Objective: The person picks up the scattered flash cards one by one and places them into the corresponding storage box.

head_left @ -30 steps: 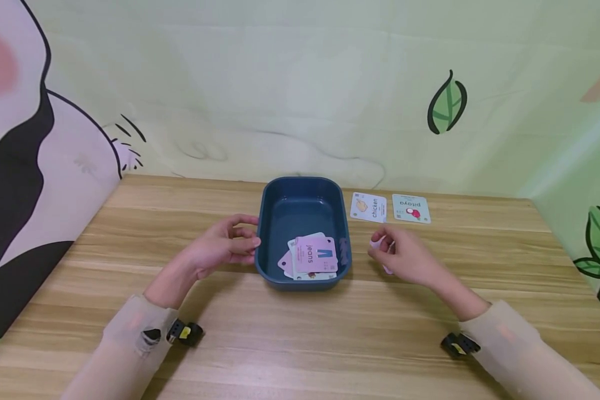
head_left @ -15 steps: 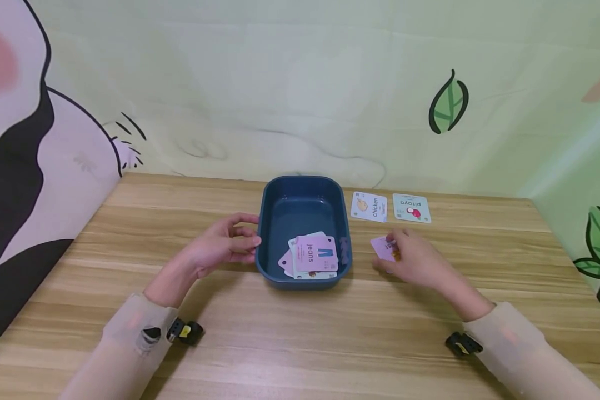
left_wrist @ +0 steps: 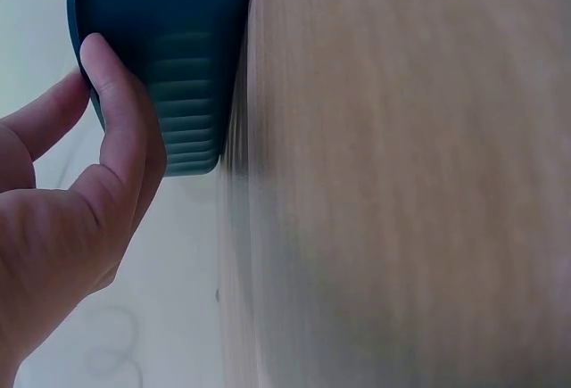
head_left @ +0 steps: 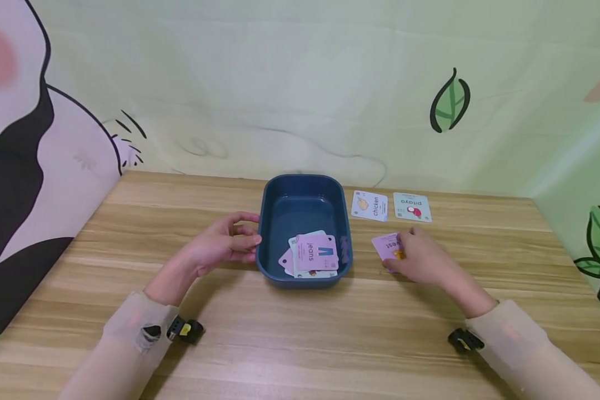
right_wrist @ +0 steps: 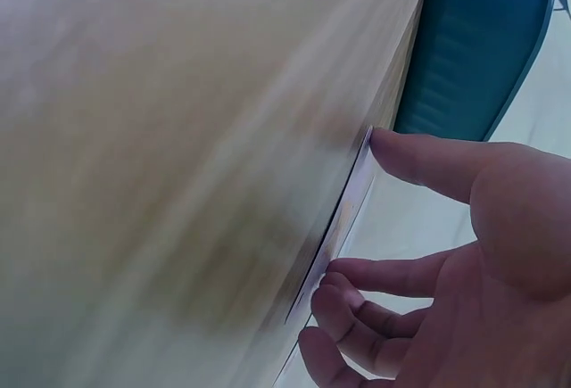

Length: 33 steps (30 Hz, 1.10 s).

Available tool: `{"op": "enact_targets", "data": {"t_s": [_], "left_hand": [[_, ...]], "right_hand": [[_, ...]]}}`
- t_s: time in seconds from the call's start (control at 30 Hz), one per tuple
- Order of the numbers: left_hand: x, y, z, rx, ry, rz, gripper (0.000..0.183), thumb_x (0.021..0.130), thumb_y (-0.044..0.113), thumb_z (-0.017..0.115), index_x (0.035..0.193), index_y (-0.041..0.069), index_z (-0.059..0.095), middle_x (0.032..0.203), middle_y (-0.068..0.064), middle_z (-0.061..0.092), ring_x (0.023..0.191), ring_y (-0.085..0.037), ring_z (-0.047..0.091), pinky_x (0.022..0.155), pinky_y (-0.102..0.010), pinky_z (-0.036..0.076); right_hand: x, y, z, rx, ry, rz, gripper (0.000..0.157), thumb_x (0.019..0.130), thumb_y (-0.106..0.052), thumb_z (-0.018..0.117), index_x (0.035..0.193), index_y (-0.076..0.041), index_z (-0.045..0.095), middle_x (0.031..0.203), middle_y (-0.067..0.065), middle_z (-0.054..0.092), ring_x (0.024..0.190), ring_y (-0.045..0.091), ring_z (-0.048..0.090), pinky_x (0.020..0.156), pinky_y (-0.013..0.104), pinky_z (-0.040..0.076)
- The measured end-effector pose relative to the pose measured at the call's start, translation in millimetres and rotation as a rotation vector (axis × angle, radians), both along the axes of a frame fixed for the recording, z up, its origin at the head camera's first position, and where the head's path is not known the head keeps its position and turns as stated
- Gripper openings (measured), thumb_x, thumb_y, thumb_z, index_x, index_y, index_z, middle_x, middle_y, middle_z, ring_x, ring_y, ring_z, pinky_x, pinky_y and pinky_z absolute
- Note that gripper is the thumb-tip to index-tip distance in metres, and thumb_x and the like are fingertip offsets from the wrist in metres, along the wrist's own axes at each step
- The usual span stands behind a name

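Observation:
A dark blue plastic bin [head_left: 304, 282] stands on the wooden table. Inside lie several picture cards, with a pink jeans card [head_left: 307, 261] on top. My left hand [head_left: 217, 244] touches the bin's outer left side with relaxed fingers; in the left wrist view the fingertips [left_wrist: 100, 53] meet the wall near the rim. To the right of the bin, my right hand [head_left: 420, 258] holds a pink vest card [head_left: 384, 243] close over the table. Thumb and fingers are at opposite ends of this card in the right wrist view, and the hand covers part of it in the head view.
Behind the right hand, a chicken card [head_left: 369, 205] and a pitaya card [head_left: 412, 207] lie side by side near the table's back edge. A printed cloth backdrop [head_left: 300, 100] rises behind the table [head_left: 300, 344].
The vest card, mostly hidden and tilted in my right fingers before, now lies nearly flat and shows its face. My right hand shifted slightly right. The left hand and the bin stayed put.

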<state>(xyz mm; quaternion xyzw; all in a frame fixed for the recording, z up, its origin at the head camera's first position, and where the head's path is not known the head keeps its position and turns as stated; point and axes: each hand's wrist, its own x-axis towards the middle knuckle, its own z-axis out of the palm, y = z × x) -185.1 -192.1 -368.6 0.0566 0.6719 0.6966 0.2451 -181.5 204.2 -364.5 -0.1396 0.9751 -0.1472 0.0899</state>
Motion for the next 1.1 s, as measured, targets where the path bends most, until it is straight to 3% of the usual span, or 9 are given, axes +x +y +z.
{"op": "enact_targets", "data": {"t_s": [0.27,0.47,0.73,1.1], "left_hand": [[-0.4,-1,1.5,-0.012,-0.011,0.003,0.052,0.094,0.003,0.06,0.14,0.003,0.036,0.112,-0.022,0.051,0.083,-0.023,0.062,0.082,-0.041,0.056],[0.1,-1,1.5,-0.018,-0.005,0.006,0.052,0.094,0.002,0.06,0.14,0.002,0.036,0.108,-0.019,0.052,0.081,-0.022,0.062,0.081,-0.041,0.056],[-0.3,-1,0.8,-0.02,-0.003,0.002,0.052,0.094,0.003,0.06,0.14,0.003,0.037,0.11,-0.021,0.052,0.082,-0.022,0.063,0.081,-0.04,0.056],[-0.6,-1,-0.6,-0.016,-0.007,0.004,0.052,0.094,0.003,0.06,0.14,0.003,0.037,0.111,-0.022,0.052,0.082,-0.022,0.063,0.081,-0.04,0.056]], "right_hand": [[-2.4,4,-0.1,0.029,-0.01,0.005,0.073,0.081,-0.037,0.076,0.123,0.016,0.05,0.104,0.024,0.052,0.082,0.028,0.052,0.065,0.037,0.048],[-3.9,8,1.1,0.038,-0.021,0.0,0.071,0.079,-0.04,0.077,0.118,0.015,0.053,0.097,0.02,0.051,0.078,0.026,0.052,0.06,0.033,0.045],[-2.6,10,1.6,0.045,-0.01,-0.002,0.079,0.077,-0.044,0.078,0.124,0.013,0.052,0.106,0.026,0.051,0.087,0.031,0.051,0.067,0.041,0.046],[-7.5,13,2.0,0.02,-0.027,0.015,0.083,0.072,-0.038,0.082,0.128,0.015,0.048,0.101,0.022,0.055,0.089,0.031,0.051,0.072,0.043,0.047]]}}
